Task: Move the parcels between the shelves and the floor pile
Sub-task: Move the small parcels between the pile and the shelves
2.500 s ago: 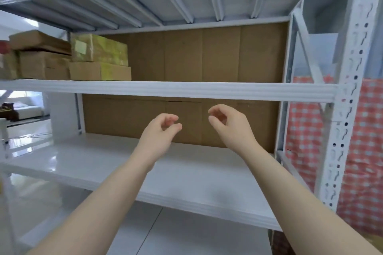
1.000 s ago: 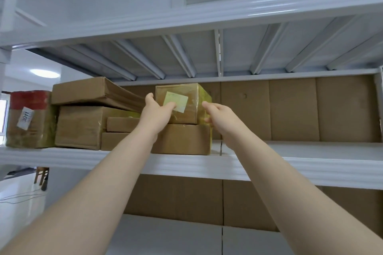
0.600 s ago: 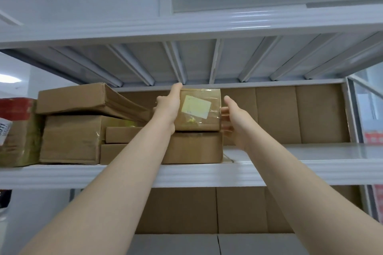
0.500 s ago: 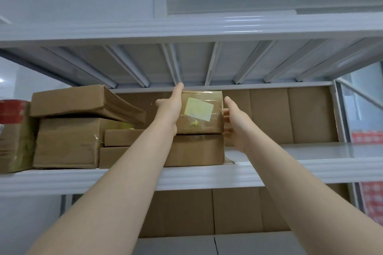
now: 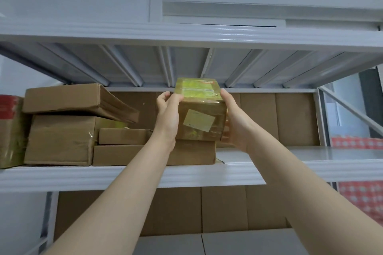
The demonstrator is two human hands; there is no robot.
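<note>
Two hands are gripping the film-wrapped parcel (image 5: 201,122): the left hand (image 5: 167,116) is curling over its left edge and the right hand (image 5: 234,122) is clasping its right side. It is tilting above a flat carton (image 5: 128,154) on the upper shelf (image 5: 290,163), its labelled end facing outward and its length running back into the rack.

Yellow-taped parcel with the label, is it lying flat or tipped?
Tipped toward the camera: the yellow-taped parcel shows its taped top face even though the view looks up at the shelf.
</note>
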